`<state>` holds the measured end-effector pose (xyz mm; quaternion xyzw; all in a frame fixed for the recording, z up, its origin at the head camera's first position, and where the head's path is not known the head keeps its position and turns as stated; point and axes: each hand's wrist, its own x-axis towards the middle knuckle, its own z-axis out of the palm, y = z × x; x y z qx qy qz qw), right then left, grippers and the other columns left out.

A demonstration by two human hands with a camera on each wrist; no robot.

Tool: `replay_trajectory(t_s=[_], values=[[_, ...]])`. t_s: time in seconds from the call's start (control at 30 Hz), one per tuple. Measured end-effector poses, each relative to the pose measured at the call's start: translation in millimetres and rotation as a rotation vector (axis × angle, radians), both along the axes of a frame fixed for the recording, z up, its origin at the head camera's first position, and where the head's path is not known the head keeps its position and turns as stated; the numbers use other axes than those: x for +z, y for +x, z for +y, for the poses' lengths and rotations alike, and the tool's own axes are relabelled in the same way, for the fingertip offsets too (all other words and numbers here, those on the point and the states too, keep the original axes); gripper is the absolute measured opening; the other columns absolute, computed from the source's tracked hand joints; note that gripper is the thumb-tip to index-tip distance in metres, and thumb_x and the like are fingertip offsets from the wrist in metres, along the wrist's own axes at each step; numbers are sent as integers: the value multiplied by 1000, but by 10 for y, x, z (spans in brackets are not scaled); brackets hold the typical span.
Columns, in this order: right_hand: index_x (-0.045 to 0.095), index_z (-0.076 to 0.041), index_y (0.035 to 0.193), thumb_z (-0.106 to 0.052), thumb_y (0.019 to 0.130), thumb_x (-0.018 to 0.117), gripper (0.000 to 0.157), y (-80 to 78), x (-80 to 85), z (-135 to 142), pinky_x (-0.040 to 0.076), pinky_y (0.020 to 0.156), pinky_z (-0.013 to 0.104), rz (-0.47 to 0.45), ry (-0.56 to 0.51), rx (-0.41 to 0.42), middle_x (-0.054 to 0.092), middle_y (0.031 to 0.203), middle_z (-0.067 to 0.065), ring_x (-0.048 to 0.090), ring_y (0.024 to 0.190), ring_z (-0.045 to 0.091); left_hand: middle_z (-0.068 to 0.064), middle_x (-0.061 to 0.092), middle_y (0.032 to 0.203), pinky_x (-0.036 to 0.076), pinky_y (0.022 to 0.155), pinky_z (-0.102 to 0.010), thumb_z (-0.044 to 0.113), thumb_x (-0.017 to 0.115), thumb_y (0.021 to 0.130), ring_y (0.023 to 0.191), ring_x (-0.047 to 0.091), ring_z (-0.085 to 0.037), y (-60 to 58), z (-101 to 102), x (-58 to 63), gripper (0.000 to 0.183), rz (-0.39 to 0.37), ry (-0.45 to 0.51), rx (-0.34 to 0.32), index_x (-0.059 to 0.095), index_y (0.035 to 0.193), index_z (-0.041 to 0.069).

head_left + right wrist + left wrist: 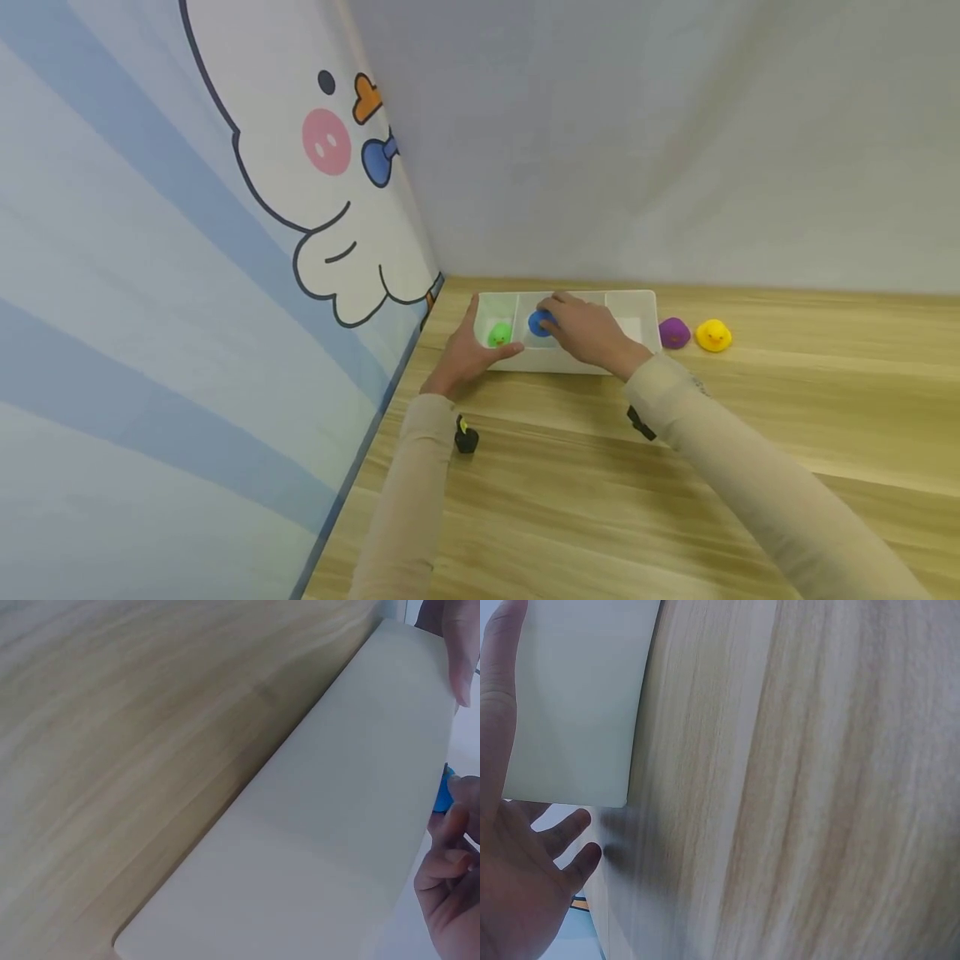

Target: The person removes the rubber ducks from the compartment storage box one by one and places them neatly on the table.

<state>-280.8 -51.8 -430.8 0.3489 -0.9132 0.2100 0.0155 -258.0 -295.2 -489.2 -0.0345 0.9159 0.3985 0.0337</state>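
Observation:
A white divided box (577,362) stands on the wooden table near the back wall. At its left end my left hand (467,350) rests against the box, thumb stretched along the front rim; the left wrist view shows the other fingers spread by the corner. A green rubber duck (500,335) sits in the left compartment. My right hand (588,331) reaches over the middle compartment and pinches a blue rubber duck (538,323), partly covered by the fingers. In the right wrist view, the blue duck (443,796) shows just past the box's front rim.
Right of the box, a purple rubber duck (674,333) and a yellow rubber duck (714,336) stand on the table (555,500). A patterned curtain (225,333) borders the left side, and a pale cloth (675,150) hangs behind.

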Motion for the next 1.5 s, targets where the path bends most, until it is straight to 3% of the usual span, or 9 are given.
replay_trajectory(t_s=[0.27, 0.73, 1.0, 1.23, 1.5], values=[[58, -7, 139, -27, 107, 54, 38, 11, 51, 60, 61, 77, 51, 30, -23, -8, 62, 137, 14, 72, 107, 32, -8, 14, 174, 31, 123, -61, 76, 77, 72, 156, 27, -40, 15, -6, 17, 130, -3, 19, -18, -10, 162, 42], [57, -6, 141, -28, 107, 55, 40, 61, 164, 222, 62, 75, 52, 29, -6, -34, 61, 140, 15, 72, 109, 33, -4, 11, 175, 30, 124, -60, 76, 76, 73, 158, 24, -38, 5, -20, 3, 128, -17, 10, -19, -11, 161, 45], [55, -6, 142, -28, 107, 54, 41, 25, 158, 397, 61, 83, 55, -22, -29, -59, 56, 147, 14, 68, 119, 35, -5, 13, 174, 30, 125, -59, 80, 76, 68, 158, 24, -37, -11, -17, -16, 133, -1, 5, -13, -9, 163, 41], [56, -4, 140, -24, 106, 57, 39, -6, 109, 545, 60, 89, 55, -17, -62, -60, 57, 144, 17, 68, 117, 37, -6, 12, 174, 31, 124, -61, 73, 79, 72, 157, 25, -40, 3, -17, 13, 133, 12, 9, -25, -5, 166, 31], [56, -3, 139, -22, 106, 56, 37, 9, 91, 674, 60, 87, 55, -10, -77, -62, 59, 139, 19, 68, 110, 36, -4, 11, 175, 30, 124, -59, 72, 80, 73, 158, 24, -38, 12, -4, 14, 129, 3, 10, -25, -10, 162, 43]])
